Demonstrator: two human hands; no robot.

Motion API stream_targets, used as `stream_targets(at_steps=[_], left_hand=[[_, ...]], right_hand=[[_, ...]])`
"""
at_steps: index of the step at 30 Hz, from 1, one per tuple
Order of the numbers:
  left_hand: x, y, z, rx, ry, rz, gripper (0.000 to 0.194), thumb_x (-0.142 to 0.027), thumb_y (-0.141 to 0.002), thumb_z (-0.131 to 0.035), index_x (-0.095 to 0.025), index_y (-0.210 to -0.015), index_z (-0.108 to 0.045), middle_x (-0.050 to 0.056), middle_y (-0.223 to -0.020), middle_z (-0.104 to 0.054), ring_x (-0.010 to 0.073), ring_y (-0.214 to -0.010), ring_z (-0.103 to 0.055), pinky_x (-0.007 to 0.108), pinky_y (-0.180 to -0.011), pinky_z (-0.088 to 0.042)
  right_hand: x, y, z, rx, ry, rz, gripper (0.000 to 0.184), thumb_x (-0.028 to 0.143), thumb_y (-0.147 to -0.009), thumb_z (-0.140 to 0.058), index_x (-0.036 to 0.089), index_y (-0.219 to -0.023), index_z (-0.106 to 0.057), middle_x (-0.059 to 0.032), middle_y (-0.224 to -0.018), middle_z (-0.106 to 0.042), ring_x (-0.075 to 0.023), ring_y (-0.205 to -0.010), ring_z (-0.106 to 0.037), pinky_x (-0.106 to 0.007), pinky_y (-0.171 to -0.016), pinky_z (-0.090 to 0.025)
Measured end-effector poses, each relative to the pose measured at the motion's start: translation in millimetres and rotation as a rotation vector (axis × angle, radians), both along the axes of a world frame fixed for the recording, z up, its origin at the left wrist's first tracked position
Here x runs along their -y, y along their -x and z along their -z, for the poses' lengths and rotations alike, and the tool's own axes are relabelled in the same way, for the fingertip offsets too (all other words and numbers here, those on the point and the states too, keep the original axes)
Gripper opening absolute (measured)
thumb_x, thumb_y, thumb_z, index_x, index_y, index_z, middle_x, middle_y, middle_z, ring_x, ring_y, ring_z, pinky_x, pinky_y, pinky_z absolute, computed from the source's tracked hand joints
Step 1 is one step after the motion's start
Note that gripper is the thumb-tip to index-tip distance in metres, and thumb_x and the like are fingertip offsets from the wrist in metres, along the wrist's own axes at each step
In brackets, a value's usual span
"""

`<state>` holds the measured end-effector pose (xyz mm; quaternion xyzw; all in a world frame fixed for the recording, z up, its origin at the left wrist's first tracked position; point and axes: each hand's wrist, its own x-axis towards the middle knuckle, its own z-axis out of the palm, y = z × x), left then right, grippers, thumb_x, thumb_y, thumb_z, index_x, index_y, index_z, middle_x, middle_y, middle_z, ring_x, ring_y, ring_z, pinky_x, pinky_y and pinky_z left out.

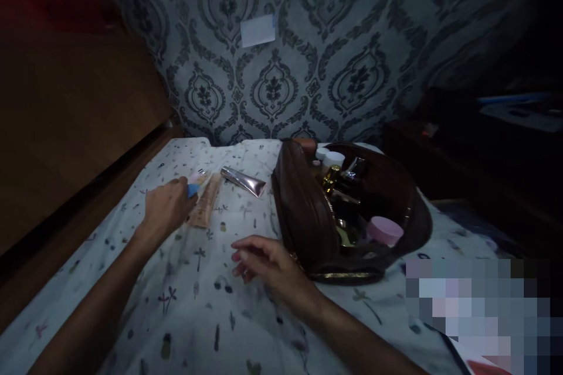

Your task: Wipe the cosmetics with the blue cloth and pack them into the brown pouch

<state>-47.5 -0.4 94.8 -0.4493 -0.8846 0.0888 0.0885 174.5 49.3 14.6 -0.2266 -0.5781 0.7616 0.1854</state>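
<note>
My left hand is over the far left of the bed with its fingers closed. A small light-blue piece sticks out from them; the rest of it is hidden. Right beside the fingers lies a peach-coloured squeeze tube, and a small item with a shiny end is just behind. A silvery-pink tube rests farther right. My right hand hovers in front of the brown cosmetic bag, empty, fingers loosely bent and apart. The unzipped bag holds a pink-lidded jar, white-capped containers and a gold-topped bottle.
A white patterned sheet covers the surface beneath. Wooden furniture borders the left side, and a patterned wall with a white plate stands behind. Dark furniture is at right. A blurred-out patch covers the lower right.
</note>
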Motion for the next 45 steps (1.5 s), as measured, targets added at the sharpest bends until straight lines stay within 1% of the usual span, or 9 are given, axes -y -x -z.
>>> stream_targets(at_steps=[3,7,11,15,19,28,35,41,45], left_hand=[[23.5,-47.1,10.7,0.016,-0.023,0.079,0.026,-0.039,-0.096,-0.046,-0.018,-0.107,-0.057,0.014,-0.108,-0.070,0.0328,-0.092,-0.070,0.036,-0.065,-0.048],[46.8,-89.4,40.6,0.184,0.054,0.387,0.023,-0.037,-0.091,-0.061,-0.021,-0.106,-0.055,0.008,-0.101,-0.069,0.0289,-0.090,-0.070,0.031,-0.060,-0.046],[60.0,-87.9,49.9,0.456,-0.134,0.601,0.032,-0.053,-0.095,-0.054,-0.023,-0.108,-0.052,0.003,-0.092,-0.067,0.0229,-0.077,-0.068,0.030,-0.060,-0.046],[63.5,-66.5,43.6,0.757,-0.394,0.460,0.042,-0.056,-0.099,-0.042,-0.025,-0.127,-0.043,0.004,-0.101,-0.066,0.0221,-0.084,-0.066,0.031,-0.067,-0.050],[59.1,-56.8,53.0,0.798,-0.641,0.369,0.031,-0.047,-0.103,-0.035,-0.022,-0.115,-0.048,0.005,-0.101,-0.061,0.0206,-0.089,-0.062,0.035,-0.076,-0.052],[53.5,-80.1,96.8,0.525,-0.687,0.988,0.026,-0.020,-0.100,-0.047,-0.022,-0.122,-0.061,0.009,-0.116,-0.058,0.0206,-0.107,-0.059,0.033,-0.087,-0.053],[39.8,-52.6,105.8,0.441,-0.662,0.811,0.021,-0.022,-0.100,-0.047,-0.020,-0.112,-0.064,0.008,-0.108,-0.057,0.0205,-0.100,-0.058,0.034,-0.085,-0.053],[36.2,-23.2,106.4,0.349,-0.593,0.613,0.025,-0.029,-0.100,-0.045,-0.018,-0.101,-0.068,0.008,-0.105,-0.056,0.0229,-0.097,-0.056,0.039,-0.086,-0.052],[43.5,-30.9,97.6,0.338,-0.639,0.623,0.022,-0.026,-0.101,-0.045,-0.017,-0.108,-0.064,0.008,-0.108,-0.055,0.0215,-0.100,-0.056,0.038,-0.088,-0.051]], right_hand=[[5.3,12.4,14.7,-0.112,0.332,0.084,0.061,0.059,-0.070,-0.079,0.017,-0.112,-0.066,-0.0075,-0.098,-0.072,-0.0201,-0.080,-0.073,-0.031,-0.070,-0.054],[9.8,18.5,25.0,-0.164,0.491,0.186,0.058,0.054,-0.063,-0.087,0.017,-0.103,-0.069,-0.0047,-0.089,-0.074,-0.0175,-0.077,-0.069,-0.028,-0.069,-0.052],[8.6,14.7,31.6,-0.157,0.485,0.185,0.048,0.041,-0.061,-0.090,0.016,-0.099,-0.073,-0.0008,-0.079,-0.072,-0.0142,-0.070,-0.065,-0.026,-0.068,-0.050],[8.6,5.8,33.3,-0.216,0.509,0.158,0.046,0.031,-0.059,-0.091,0.017,-0.100,-0.075,-0.0025,-0.085,-0.072,-0.0154,-0.079,-0.067,-0.026,-0.071,-0.051],[11.4,-3.2,35.1,-0.210,0.451,0.158,0.049,0.027,-0.060,-0.090,0.021,-0.106,-0.075,-0.0030,-0.095,-0.070,-0.0170,-0.088,-0.067,-0.029,-0.079,-0.053],[17.2,-15.0,37.0,-0.115,0.064,0.134,0.031,0.025,-0.068,-0.079,0.020,-0.099,-0.075,-0.0014,-0.091,-0.071,-0.0183,-0.089,-0.065,-0.033,-0.088,-0.051],[17.6,-24.0,38.0,-0.001,0.070,0.084,0.044,0.031,-0.070,-0.079,0.019,-0.112,-0.074,-0.0049,-0.099,-0.070,-0.0202,-0.093,-0.063,-0.030,-0.078,-0.052],[15.1,-25.1,35.2,0.074,-0.224,0.091,0.035,0.025,-0.074,-0.069,0.019,-0.108,-0.075,-0.0037,-0.096,-0.067,-0.0189,-0.092,-0.063,-0.031,-0.082,-0.052],[16.4,-22.9,36.4,0.112,-0.385,0.187,0.021,0.017,-0.074,-0.063,0.019,-0.094,-0.070,-0.0018,-0.086,-0.069,-0.0166,-0.080,-0.064,-0.029,-0.074,-0.051]])
